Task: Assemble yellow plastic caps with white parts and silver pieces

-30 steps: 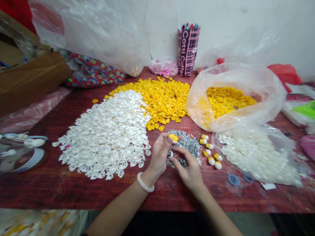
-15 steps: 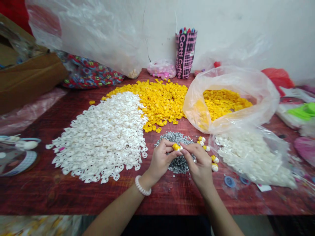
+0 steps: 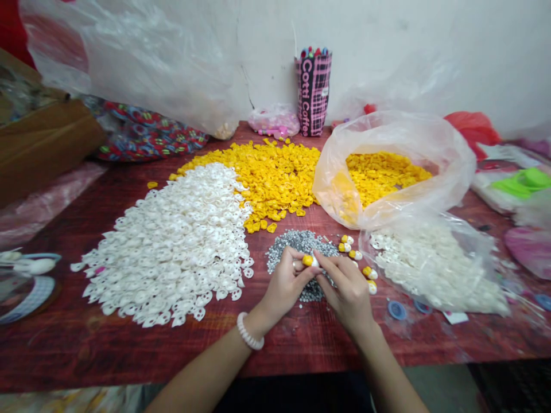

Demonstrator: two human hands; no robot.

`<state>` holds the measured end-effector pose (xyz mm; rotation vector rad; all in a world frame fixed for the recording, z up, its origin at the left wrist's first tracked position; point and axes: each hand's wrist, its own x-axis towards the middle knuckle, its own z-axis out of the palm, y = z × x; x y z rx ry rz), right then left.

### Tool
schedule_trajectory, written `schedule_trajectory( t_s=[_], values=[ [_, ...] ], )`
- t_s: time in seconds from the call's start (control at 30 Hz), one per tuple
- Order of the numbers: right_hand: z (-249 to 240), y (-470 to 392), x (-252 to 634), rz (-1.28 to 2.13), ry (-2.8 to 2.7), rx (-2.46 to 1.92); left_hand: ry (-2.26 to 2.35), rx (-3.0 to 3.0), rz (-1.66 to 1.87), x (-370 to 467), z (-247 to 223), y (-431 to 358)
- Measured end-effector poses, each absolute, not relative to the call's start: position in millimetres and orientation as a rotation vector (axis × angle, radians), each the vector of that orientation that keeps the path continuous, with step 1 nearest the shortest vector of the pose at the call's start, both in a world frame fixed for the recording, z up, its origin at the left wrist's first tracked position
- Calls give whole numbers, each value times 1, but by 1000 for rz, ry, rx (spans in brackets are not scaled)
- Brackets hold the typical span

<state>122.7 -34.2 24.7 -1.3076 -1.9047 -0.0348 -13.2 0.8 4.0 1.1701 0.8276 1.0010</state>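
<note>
A small yellow and white piece [image 3: 308, 260] is pinched between the fingertips of my left hand [image 3: 286, 281] and my right hand [image 3: 349, 289], which meet over a heap of small grey beads [image 3: 279, 244]. Left of my hands spreads a big pile of white plastic pieces [image 3: 172, 241]. Behind it lies a pile of yellow pieces [image 3: 275, 178]. Several joined yellow and white pieces [image 3: 355, 255] rest just right of my right hand.
An open plastic bag [image 3: 447, 178] holds more yellow pieces. In front of it, another bag [image 3: 439, 269] contains white pieces. Blue rings [image 3: 396, 310] lie at the right. A plaid bag [image 3: 313, 94] stands by the wall, and a cardboard box [image 3: 47, 149] is at the left.
The view has shifted slightly, so most things on the table appear further left. Both hands still grip the piece, with the right fingers now placed over its white part.
</note>
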Motion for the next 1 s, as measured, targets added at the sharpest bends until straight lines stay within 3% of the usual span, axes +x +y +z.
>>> schedule_trajectory(
  t_s=[0.37, 0.63, 0.83, 1.0],
  values=[
    [11, -48, 152, 40, -1873, -1396, 705, 1341, 871, -17, 8, 3],
    [-15, -75, 209, -213, -1782, -1887, 1464, 1625, 1290, -48, 3, 53],
    [-30, -67, 219, -237, -1847, -1942, 2045, 2340, 739, -59, 2, 74],
    [-27, -67, 220, -225, -1817, -1829, 2083, 2494, 479, -42, 1, 77]
  ],
)
